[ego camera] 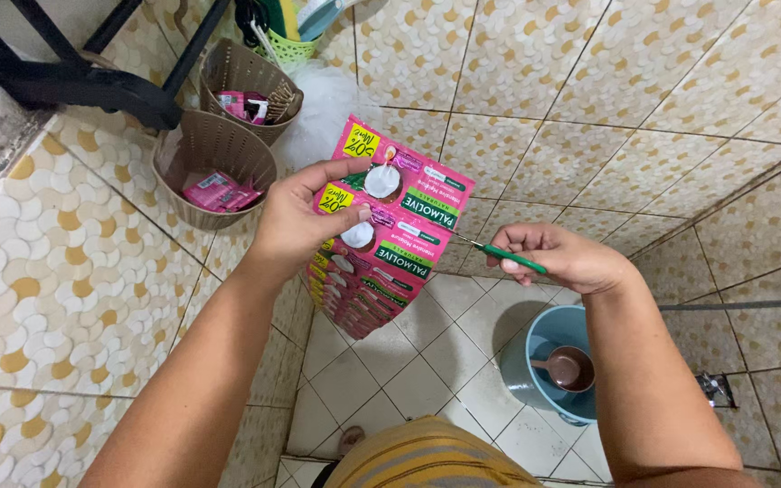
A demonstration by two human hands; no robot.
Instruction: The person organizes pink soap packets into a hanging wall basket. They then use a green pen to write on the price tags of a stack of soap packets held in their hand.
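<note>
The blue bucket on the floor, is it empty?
No, the blue bucket has a brown dipper sitting inside it, handle pointing left.

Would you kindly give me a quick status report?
Left hand holds pink sachet strip. Right hand grips green-handled scissors, tip at strip. Nothing blocking.

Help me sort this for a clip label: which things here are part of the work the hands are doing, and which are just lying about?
In use:
- strip of pink sachets, held up by the left hand
- green-handled scissors in the right hand, tip at the strip's edge

Lying about:
- two brown wall baskets with pink packets
- blue bucket holding a brown dipper
- white mesh sponge
</note>
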